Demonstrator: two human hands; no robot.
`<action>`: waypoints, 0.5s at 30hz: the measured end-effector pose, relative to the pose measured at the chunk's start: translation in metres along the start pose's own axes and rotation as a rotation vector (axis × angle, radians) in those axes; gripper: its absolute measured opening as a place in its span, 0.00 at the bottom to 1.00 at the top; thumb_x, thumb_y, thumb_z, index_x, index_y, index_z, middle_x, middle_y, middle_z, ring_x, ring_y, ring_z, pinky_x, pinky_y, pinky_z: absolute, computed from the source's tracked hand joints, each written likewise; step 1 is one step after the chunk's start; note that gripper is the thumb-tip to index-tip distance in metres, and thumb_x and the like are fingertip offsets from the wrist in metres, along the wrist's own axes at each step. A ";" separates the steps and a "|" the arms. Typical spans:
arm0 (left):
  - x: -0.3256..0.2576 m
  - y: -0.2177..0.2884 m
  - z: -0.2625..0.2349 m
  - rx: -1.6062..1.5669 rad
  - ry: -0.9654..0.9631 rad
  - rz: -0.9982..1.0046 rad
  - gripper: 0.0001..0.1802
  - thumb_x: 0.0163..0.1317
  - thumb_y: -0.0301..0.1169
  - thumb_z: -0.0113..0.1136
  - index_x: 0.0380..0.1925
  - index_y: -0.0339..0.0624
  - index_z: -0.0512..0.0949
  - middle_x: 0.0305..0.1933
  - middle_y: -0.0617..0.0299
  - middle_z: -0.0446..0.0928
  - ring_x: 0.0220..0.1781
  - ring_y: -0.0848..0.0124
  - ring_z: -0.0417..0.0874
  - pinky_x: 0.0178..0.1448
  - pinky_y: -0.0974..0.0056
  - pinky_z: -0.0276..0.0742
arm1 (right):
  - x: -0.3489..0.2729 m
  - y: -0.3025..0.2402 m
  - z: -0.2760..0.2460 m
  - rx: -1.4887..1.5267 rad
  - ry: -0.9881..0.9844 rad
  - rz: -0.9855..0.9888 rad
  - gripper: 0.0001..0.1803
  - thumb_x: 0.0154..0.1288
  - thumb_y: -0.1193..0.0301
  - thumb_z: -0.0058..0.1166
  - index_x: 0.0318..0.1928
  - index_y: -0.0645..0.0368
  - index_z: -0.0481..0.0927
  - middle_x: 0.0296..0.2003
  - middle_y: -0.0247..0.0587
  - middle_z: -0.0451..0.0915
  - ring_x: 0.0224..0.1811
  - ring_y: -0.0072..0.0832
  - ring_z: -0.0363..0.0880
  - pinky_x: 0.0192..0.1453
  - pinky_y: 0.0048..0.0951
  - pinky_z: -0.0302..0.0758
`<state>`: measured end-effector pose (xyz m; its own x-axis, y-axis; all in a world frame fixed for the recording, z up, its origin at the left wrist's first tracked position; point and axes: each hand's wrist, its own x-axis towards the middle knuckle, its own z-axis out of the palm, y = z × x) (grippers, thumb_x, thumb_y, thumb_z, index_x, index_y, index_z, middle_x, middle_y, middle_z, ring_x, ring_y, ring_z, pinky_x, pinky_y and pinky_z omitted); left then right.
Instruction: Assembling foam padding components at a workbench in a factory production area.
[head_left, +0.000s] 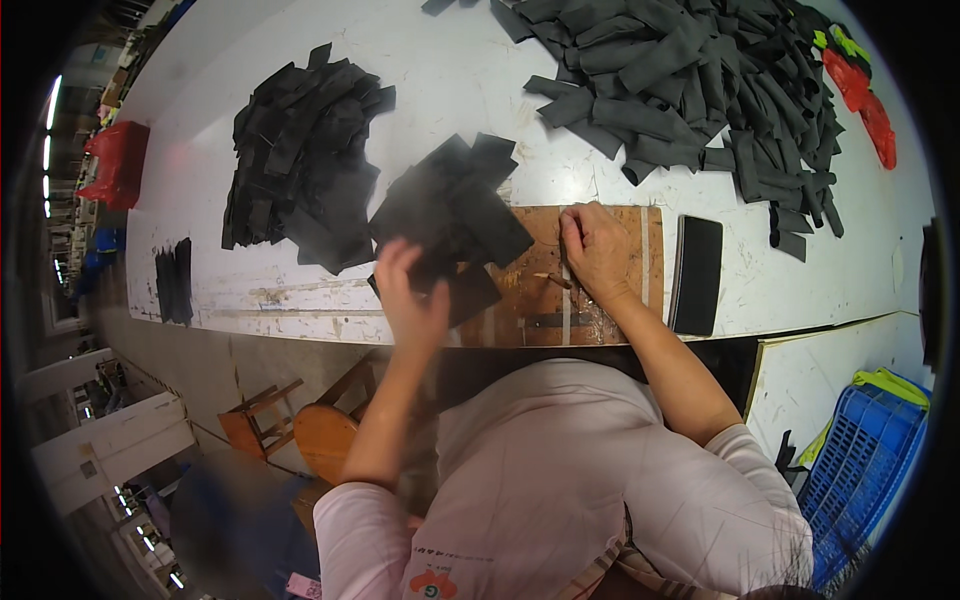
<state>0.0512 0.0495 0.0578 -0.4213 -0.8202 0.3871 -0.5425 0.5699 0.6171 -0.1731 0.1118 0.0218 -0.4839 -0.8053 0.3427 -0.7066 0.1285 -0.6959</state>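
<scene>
Worktop [440,90], cropped above, carries a partly hidden brown board [518,287] beneath the right hand [598,255]. Dark pieces [450,200] overlap just beyond the left hand [414,305], blurred, fingers loosely parted, contact unclear; the right hand curls, any hold hidden.

Grey floor [195,355], wooden stool [325,442] — bright lights [46,153]

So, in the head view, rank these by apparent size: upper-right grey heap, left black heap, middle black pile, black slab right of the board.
Largest to smallest:
1. Upper-right grey heap, cut by the picture's top edge
2. Left black heap
3. Middle black pile, partly behind the left hand
4. Black slab
</scene>
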 end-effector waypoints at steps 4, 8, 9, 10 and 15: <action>-0.039 0.012 -0.019 0.170 -0.225 0.049 0.24 0.38 0.22 0.54 0.42 0.37 0.67 0.49 0.47 0.63 0.53 0.51 0.63 0.56 0.55 0.58 | 0.000 -0.001 0.001 -0.013 0.015 -0.010 0.03 0.51 0.72 0.49 0.25 0.58 0.73 0.24 0.41 0.73 0.26 0.39 0.73 0.29 0.35 0.68; -0.065 -0.009 -0.008 0.257 -0.244 0.053 0.21 0.39 0.18 0.52 0.39 0.36 0.68 0.47 0.48 0.64 0.51 0.52 0.65 0.53 0.55 0.60 | -0.002 -0.003 0.000 -0.034 0.010 0.011 0.04 0.51 0.71 0.49 0.26 0.58 0.73 0.24 0.41 0.73 0.26 0.39 0.73 0.29 0.35 0.68; -0.063 -0.010 -0.006 0.287 -0.188 0.079 0.15 0.42 0.18 0.52 0.35 0.35 0.71 0.43 0.49 0.67 0.47 0.54 0.68 0.50 0.57 0.64 | -0.002 -0.002 0.001 -0.034 0.005 0.008 0.04 0.52 0.71 0.48 0.26 0.58 0.73 0.24 0.41 0.73 0.26 0.39 0.73 0.29 0.35 0.68; -0.062 -0.011 -0.006 0.285 -0.188 0.084 0.15 0.42 0.18 0.52 0.35 0.35 0.71 0.43 0.49 0.67 0.47 0.54 0.68 0.50 0.57 0.64 | -0.002 -0.002 0.001 -0.034 0.001 0.005 0.04 0.52 0.71 0.48 0.26 0.58 0.74 0.24 0.41 0.73 0.26 0.39 0.73 0.29 0.35 0.68; -0.054 -0.002 -0.017 -0.152 -0.119 -0.410 0.05 0.50 0.24 0.53 0.27 0.32 0.72 0.28 0.52 0.70 0.33 0.63 0.71 0.38 0.63 0.66 | -0.003 -0.004 0.001 -0.057 0.003 0.019 0.05 0.52 0.71 0.48 0.26 0.59 0.74 0.24 0.42 0.73 0.25 0.39 0.73 0.29 0.34 0.68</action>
<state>0.0874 0.0920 0.0468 -0.2790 -0.9602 0.0140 -0.5727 0.1781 0.8002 -0.1682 0.1128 0.0228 -0.4992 -0.8006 0.3315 -0.7253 0.1768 -0.6653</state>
